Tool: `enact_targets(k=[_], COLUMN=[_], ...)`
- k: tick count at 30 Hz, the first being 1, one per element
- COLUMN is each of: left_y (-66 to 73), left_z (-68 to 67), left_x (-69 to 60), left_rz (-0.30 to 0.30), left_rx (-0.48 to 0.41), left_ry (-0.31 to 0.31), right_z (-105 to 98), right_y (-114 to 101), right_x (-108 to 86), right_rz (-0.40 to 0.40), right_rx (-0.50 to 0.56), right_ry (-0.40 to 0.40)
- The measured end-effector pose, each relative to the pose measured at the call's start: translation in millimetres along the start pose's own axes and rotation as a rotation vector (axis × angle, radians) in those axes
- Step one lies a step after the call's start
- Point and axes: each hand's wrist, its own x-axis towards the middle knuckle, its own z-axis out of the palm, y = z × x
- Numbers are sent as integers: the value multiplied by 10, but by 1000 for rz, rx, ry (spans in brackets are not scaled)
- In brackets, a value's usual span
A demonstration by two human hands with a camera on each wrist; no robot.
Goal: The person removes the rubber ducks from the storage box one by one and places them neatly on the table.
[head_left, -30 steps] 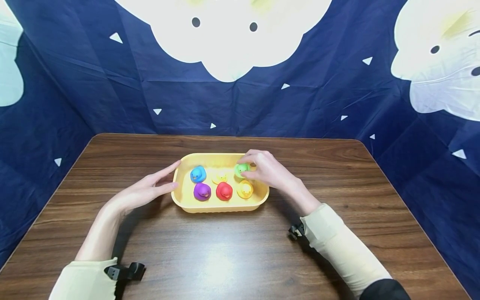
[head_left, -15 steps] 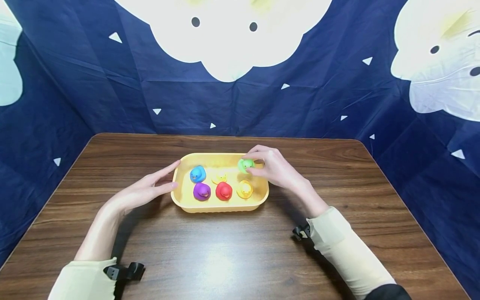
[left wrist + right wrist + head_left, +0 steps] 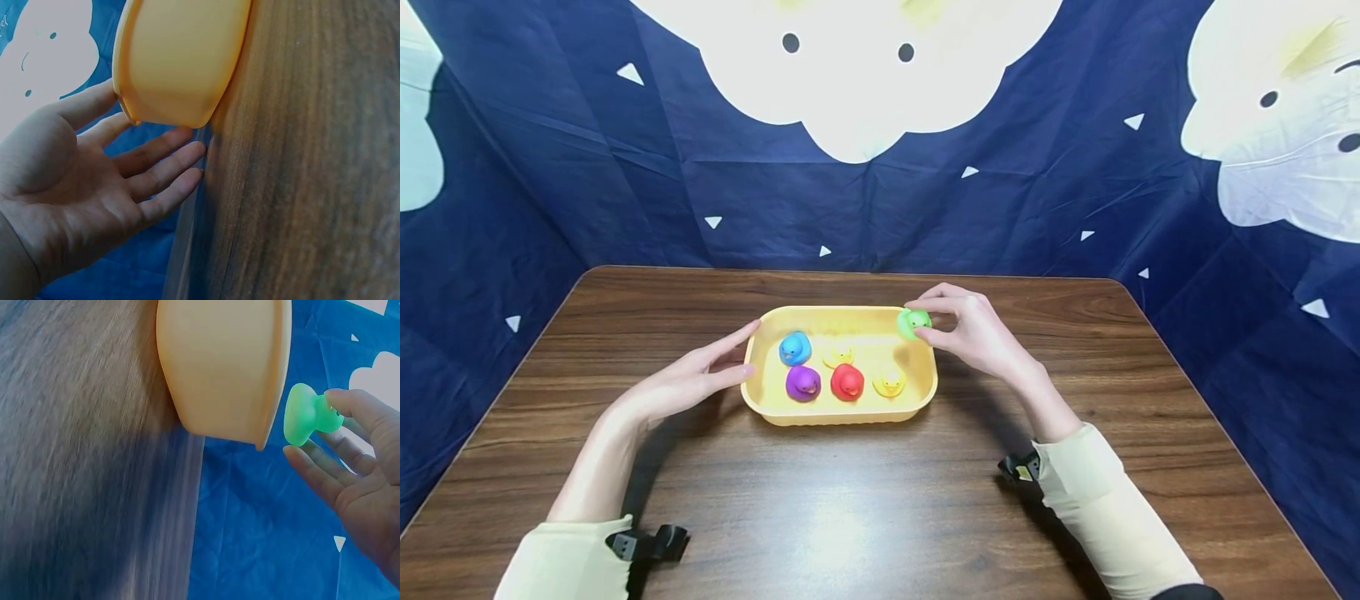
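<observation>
A yellow tray [image 3: 842, 417] stands on the wooden table. My right hand [image 3: 981, 337] pinches a green duck [image 3: 914, 322] over the tray's back right corner; the right wrist view shows the duck [image 3: 301, 415] above the rim, held between thumb and fingers of that hand [image 3: 375, 481]. My left hand [image 3: 677, 385] touches the tray's left end with extended fingers; in the left wrist view the hand [image 3: 94, 181] lies against the tray wall [image 3: 181, 69]. Inside the tray sit a blue duck [image 3: 794, 348], a purple duck [image 3: 803, 383], a red duck [image 3: 847, 382] and two yellow ducks [image 3: 890, 381].
The brown wooden table [image 3: 760, 500] surrounds the tray, its back edge a short way behind it. A dark blue cloth [image 3: 917, 217] with white clouds and triangles hangs behind and at both sides.
My right hand has lifted the green duck from the tray floor and carried it right and back, to the rim. My left hand and the tray have barely moved.
</observation>
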Motion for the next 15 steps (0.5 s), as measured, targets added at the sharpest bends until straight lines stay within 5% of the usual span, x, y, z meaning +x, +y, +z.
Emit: enact_targets(k=[15], left_y=[11], left_z=[5], left_x=[-4], left_rz=[8], left_rx=[10], left_ry=[3], right_z=[-109], right_y=[175], right_x=[-225], right_rz=[21], right_rx=[14], right_ry=[86])
